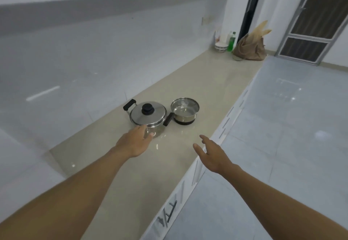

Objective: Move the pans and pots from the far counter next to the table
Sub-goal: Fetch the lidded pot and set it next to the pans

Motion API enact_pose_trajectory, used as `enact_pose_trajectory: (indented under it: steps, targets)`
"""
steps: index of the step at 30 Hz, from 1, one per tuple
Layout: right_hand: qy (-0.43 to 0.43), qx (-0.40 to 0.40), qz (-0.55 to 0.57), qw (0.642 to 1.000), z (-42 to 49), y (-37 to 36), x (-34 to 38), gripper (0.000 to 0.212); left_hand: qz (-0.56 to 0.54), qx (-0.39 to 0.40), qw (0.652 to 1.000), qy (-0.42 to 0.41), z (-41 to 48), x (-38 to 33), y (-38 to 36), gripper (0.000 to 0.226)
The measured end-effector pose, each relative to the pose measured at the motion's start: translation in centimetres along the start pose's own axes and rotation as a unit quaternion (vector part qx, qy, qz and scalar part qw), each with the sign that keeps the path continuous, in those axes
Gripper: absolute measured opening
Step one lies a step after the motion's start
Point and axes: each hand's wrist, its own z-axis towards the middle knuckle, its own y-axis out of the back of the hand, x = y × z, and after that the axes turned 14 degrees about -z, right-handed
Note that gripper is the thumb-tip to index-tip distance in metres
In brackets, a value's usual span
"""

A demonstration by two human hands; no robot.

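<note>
1. Head view looks down along a long beige stone counter [188,74], with both bare arms stretched forward over it.
2. The left hand [134,141] is open, with the fingers spread loosely and holding nothing. Its fingertips [148,136] are at the near wall of a round stainless steel pot with a steel lid and a black knob [148,114]; I cannot tell if they really touch the metal.
3. This pot stands on the counter just ahead of the left hand. It has two black side handles: one points away to the left, the other is on its right side.
4. The right hand [211,154] is also open and empty, palm turned to the left, fingers slightly curved. It hangs above the front edge of the counter, nearer to the camera than the left hand.
5. A smaller stainless steel pot with a glass lid and a dark base [185,111] stands ahead of the right hand, well apart from it. It is just beside the first pot, and the right handle of the first pot nearly reaches it.
6. Far beyond both hands, at the end of the counter, stand a brown crumpled bag [251,47], a green plastic bottle [231,43] and a white bowl [220,46], close together.
7. To the right of the right hand, below the counter, is a pale grey tiled floor [282,126].
</note>
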Motion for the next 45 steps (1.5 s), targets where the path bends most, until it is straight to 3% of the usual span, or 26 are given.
enact_pose_trajectory:
  steps: [15, 18, 21, 26, 30, 37, 41, 45]
  targets:
    - [0.062, 0.031, 0.037, 0.997, 15.6, -2.9, 5.0, 0.068, 0.037, -0.048, 0.997, 0.055, 15.6, 5.6, 4.0, 0.044]
    - [0.053, 0.035, 0.074, 0.995, 18.2, -3.6, 6.9, 0.061, 0.048, -0.059, 0.995, 0.068, 18.5, 7.4, 4.3, 0.052]
    - [0.039, 0.034, 0.094, 0.994, 20.1, -4.7, 8.0, 0.039, 0.052, -0.05, 0.994, 0.078, 20.8, 9.1, 4.3, 0.056]
    - [-0.001, 0.02, 0.042, 0.999, 22.9, -5.5, 8.0, 0.041, 0.039, -0.039, 0.995, 0.087, 23.7, 11.3, 4.0, 0.055]
    - [-0.015, 0.037, 0.039, 0.998, 25.0, -5.3, 7.7, 0.037, 0.026, -0.023, 0.995, 0.097, 24.4, 12.1, 3.4, 0.063]
    - [0.047, 0.094, 0.0, 0.994, 27.2, -3.6, 6.9, 0.027, 0.016, -0.017, 0.991, 0.129, 22.4, 13.3, 1.6, 0.061]
    - [0.089, 0.084, -0.022, 0.992, 26.8, -4.4, 7.4, 0.054, 0.003, -0.003, 0.993, 0.122, 20.6, 14.0, 0.6, 0.049]
    - [0.077, 0.048, 0.038, 0.995, 26.2, -6.4, 8.6, 0.046, 0.001, -0.023, 0.995, 0.097, 19.4, 14.0, -0.1, 0.052]
